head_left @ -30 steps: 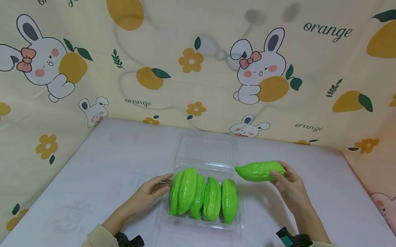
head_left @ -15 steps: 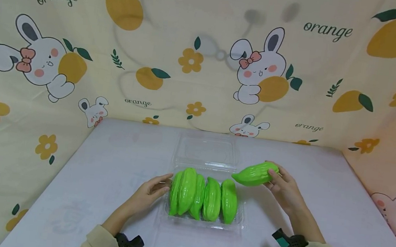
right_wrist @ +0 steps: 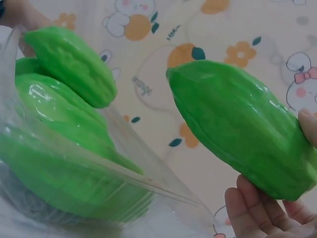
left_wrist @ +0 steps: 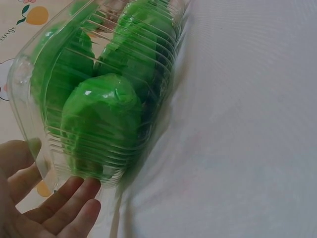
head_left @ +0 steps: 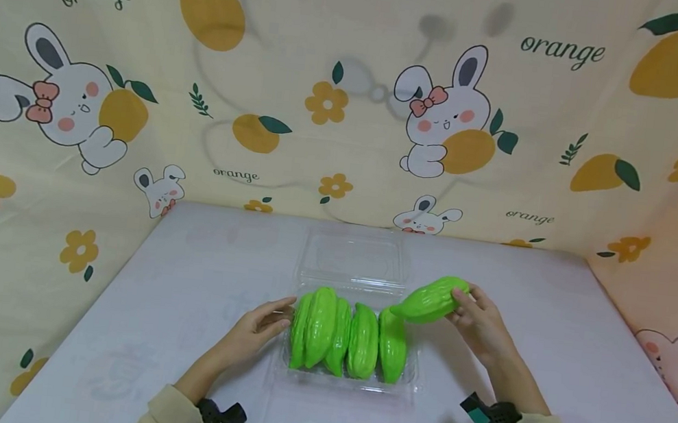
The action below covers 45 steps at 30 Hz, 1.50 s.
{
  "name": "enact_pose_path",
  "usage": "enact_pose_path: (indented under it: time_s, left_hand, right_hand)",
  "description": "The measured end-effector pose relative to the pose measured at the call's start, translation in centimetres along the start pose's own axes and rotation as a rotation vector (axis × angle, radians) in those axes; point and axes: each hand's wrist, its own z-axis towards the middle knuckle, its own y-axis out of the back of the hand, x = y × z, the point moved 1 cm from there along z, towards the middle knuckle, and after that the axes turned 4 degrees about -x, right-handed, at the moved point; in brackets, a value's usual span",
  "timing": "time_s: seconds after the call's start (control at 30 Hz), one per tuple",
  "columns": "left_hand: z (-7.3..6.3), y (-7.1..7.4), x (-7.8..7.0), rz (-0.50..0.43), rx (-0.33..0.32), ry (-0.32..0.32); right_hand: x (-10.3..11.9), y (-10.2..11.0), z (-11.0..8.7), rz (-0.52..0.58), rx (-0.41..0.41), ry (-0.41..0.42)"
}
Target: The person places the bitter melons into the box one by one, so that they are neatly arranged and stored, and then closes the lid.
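My right hand [head_left: 482, 326] grips one end of a bright green, ridged bitter melon [head_left: 432, 299], thumb on one side and fingers on the other. Its tapered tip [right_wrist: 171, 73] points left; in the head view it overlaps the top of the rightmost melon in the box. Several more green bitter melons [head_left: 364, 342] lie side by side in a clear plastic clamshell box [head_left: 352, 384]. My left hand [head_left: 255, 327] touches the box's left side. In the left wrist view, fingertips [left_wrist: 90, 187] rest against the ribbed wall, fingers fairly straight.
The box's transparent lid [head_left: 353, 254] lies folded back behind it on the white tabletop [head_left: 180, 305]. A cloth backdrop [head_left: 307, 43] printed with rabbits and oranges rises behind and at both sides. Black wrist cameras [head_left: 221, 417] are strapped on both wrists.
My right hand has moved left and slightly down, bringing its bitter melon over the right back corner of the box and tilting the tip downward. The left hand stays put.
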Motion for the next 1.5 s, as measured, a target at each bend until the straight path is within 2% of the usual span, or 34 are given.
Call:
enact_pose_path:
  time_s: [0.57,0.73,0.9,1.27,1.5]
  left_hand:
    - [-0.1,0.1,-0.1,0.003,0.000,0.005]
    - [-0.1,0.1,-0.1,0.004,0.000,0.008]
    - [0.0,0.1,0.0,0.004,0.003,0.003]
    - [0.0,0.0,0.1,0.001,-0.001,-0.010]
    - [0.0,0.0,-0.1,-0.004,-0.009,-0.007]
  right_hand:
    - [-0.2,-1.3,0.0,-0.068,0.040,-0.012]
    - [-0.4,-1.8,0.1,-0.146,0.049,-0.022]
    - [-0.4,-2.4,0.2,-0.216,0.020,-0.064]
    - [-0.7,-3.3,0.4,-0.220,0.056,-0.068]
    - [-0.8,-3.9,0.5,-0.272,0.059,-0.087]
